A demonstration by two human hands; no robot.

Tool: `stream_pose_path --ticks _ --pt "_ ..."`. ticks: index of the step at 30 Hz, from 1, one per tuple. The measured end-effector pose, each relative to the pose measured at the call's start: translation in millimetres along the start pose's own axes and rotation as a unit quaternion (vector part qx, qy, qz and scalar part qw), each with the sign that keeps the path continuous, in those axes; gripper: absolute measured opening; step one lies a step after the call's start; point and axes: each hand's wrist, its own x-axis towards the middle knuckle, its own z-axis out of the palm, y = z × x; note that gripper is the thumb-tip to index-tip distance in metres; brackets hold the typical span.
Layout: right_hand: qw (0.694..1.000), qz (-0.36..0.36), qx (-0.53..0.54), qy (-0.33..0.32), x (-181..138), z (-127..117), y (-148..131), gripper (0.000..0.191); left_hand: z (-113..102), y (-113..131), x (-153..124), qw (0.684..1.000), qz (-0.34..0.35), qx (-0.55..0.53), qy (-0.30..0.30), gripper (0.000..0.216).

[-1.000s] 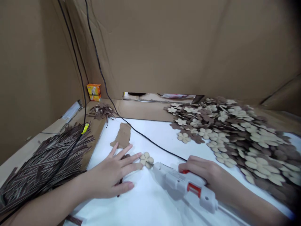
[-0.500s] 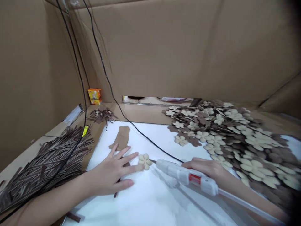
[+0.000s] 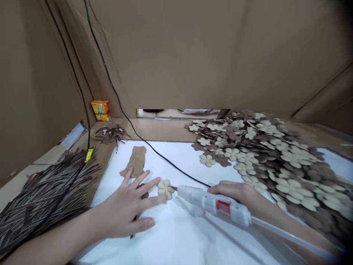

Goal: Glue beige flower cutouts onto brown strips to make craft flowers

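Note:
My left hand (image 3: 122, 208) lies flat with its fingers spread on the white sheet. One fingertip touches the lower edge of a beige five-petal cutout flower (image 3: 166, 189). A thin dark brown strip (image 3: 135, 224) runs under that hand, mostly hidden by my palm. My right hand (image 3: 231, 193) grips a white hot glue gun (image 3: 213, 204), whose thin nozzle points left and ends just beside the flower. A long pale rod (image 3: 292, 237) extends from the back of the gun toward the lower right.
A heap of beige and brown cutout flowers (image 3: 261, 158) fills the right side. A bundle of brown strips (image 3: 46, 198), a small brown pile (image 3: 111, 133), a cardboard scrap (image 3: 135, 161), a black cable (image 3: 154, 151) and an orange box (image 3: 99, 110) lie around. Cardboard walls surround everything.
The glue gun has turned onto its side and lies lower, with its nozzle beside the flower. My left hand has barely moved, and the whole view has shifted slightly.

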Motion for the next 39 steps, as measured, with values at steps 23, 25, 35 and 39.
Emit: stream_pose_path --ticks 23,25,35,39 --pt "0.993 0.103 0.037 -0.032 2.6 1.9 -18.9 0.021 6.5 -5.4 -0.6 1.000 0.016 -0.010 0.000 0.055" --pt "0.993 0.110 0.037 -0.032 2.6 1.7 -19.8 0.022 5.7 -4.4 -0.5 1.000 0.014 -0.010 0.004 0.055" --pt "0.994 0.097 0.041 -0.035 2.0 4.4 -16.8 0.018 0.2 -0.7 0.8 1.000 0.003 0.001 -0.009 0.056" --pt "0.994 0.101 0.036 -0.029 1.6 5.1 -17.3 0.017 2.2 -1.4 0.5 1.000 0.003 -0.003 -0.009 0.055"
